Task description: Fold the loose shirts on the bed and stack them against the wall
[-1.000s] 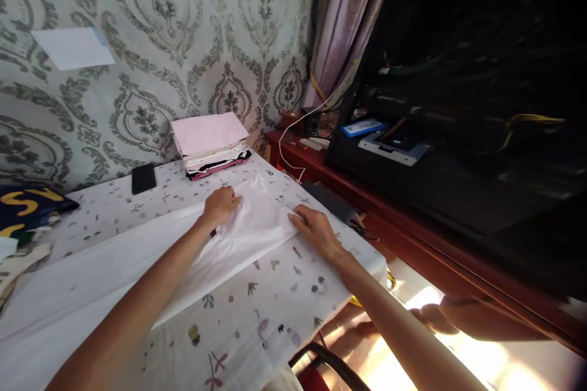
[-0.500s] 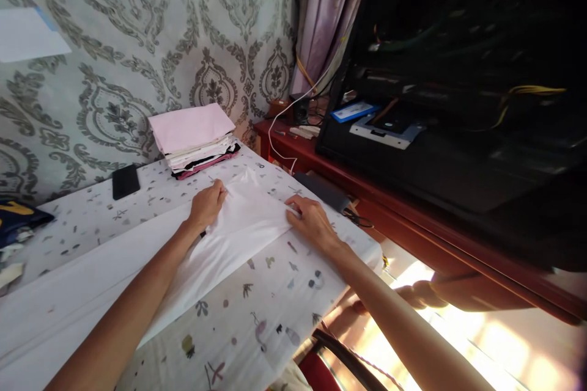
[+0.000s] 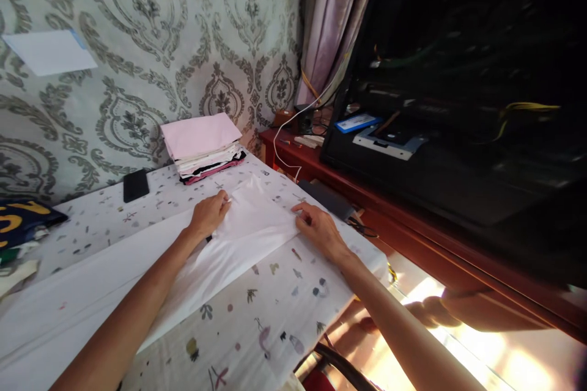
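A long white garment (image 3: 250, 220) lies spread over the patterned tablecloth, smooth in its middle and creased near my hands. My left hand (image 3: 210, 215) is closed on the cloth at the far side, fingers bunched around a fold. At the right end, my right hand (image 3: 321, 233) pinches the garment's edge between thumb and fingers. A small dark patch shows beside my left wrist. My left forearm covers part of the cloth that runs toward the lower left.
Beyond my hands stands a folded clothes stack (image 3: 202, 145), pink on top. A black phone (image 3: 136, 186) and a navy printed cloth (image 3: 28, 220) lie to the left. On the right, a red cabinet (image 3: 389, 220) carries a large dark case (image 3: 458, 153); a white cable (image 3: 276, 143) hangs nearby.
The view has shifted slightly, so the scene sits a little lower and farther right. Both hands keep nearly the same places on the white garment.
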`<act>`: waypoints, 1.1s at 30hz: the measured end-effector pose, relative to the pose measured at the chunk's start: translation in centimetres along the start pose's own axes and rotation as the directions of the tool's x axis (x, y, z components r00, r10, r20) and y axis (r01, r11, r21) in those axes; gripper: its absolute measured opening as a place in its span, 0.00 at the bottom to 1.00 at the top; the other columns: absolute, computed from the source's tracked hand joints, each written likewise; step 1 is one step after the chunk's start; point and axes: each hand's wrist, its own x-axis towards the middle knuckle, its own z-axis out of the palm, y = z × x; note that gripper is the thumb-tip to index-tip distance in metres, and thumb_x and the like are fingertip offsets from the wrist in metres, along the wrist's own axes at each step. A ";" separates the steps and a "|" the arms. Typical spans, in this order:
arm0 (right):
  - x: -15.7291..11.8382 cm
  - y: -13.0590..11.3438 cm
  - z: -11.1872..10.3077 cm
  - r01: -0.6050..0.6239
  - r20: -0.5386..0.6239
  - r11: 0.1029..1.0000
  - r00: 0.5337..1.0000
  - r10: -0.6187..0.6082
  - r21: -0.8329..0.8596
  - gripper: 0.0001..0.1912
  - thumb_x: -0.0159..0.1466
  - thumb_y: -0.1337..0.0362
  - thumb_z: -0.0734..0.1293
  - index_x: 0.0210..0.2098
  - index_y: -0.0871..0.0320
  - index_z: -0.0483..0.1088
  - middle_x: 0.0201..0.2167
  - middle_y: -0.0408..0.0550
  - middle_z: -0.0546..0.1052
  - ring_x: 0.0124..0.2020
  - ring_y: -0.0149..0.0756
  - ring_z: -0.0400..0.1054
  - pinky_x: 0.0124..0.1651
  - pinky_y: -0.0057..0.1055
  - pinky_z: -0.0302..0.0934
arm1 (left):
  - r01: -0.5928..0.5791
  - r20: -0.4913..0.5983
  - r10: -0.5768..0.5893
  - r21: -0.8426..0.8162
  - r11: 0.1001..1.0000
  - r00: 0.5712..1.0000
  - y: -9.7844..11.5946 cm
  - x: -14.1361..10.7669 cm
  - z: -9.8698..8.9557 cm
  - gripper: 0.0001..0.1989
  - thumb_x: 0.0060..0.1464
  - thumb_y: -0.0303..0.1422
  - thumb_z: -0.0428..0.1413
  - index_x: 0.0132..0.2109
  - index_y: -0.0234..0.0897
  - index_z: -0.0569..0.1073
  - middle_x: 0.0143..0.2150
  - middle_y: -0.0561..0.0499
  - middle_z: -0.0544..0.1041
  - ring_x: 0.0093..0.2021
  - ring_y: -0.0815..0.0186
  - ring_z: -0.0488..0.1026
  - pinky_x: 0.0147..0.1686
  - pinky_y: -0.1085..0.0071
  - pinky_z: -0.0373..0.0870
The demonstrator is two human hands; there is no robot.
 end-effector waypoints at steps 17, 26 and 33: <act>-0.3 0.1 -0.3 -0.012 -0.010 0.998 1.000 0.012 0.054 0.12 0.59 0.66 0.62 0.38 0.57 0.77 0.26 0.45 0.75 0.32 0.37 0.68 0.38 0.31 0.60 | -0.107 -0.086 0.101 -0.064 0.992 0.991 2.2 6.5 1.8 0.16 0.65 0.31 0.45 0.54 0.36 0.71 0.56 0.41 0.75 0.58 0.57 0.70 0.54 0.62 0.67; -0.2 0.0 -0.6 0.004 0.022 0.999 1.000 -0.005 0.047 0.13 0.60 0.65 0.60 0.37 0.57 0.76 0.27 0.47 0.75 0.33 0.39 0.69 0.39 0.33 0.61 | -0.295 0.054 0.298 -0.052 0.954 0.953 4.4 8.4 4.4 0.24 0.69 0.37 0.39 0.68 0.41 0.60 0.73 0.44 0.57 0.72 0.58 0.54 0.65 0.50 0.56; -0.2 1.0 0.0 -0.014 0.007 0.999 1.000 0.014 0.036 0.16 0.61 0.56 0.61 0.39 0.57 0.77 0.29 0.48 0.76 0.29 0.38 0.70 0.35 0.33 0.63 | -0.261 -0.141 0.227 -0.306 0.915 0.964 3.4 5.5 2.9 0.25 0.68 0.37 0.40 0.69 0.39 0.57 0.73 0.42 0.56 0.73 0.61 0.52 0.68 0.55 0.53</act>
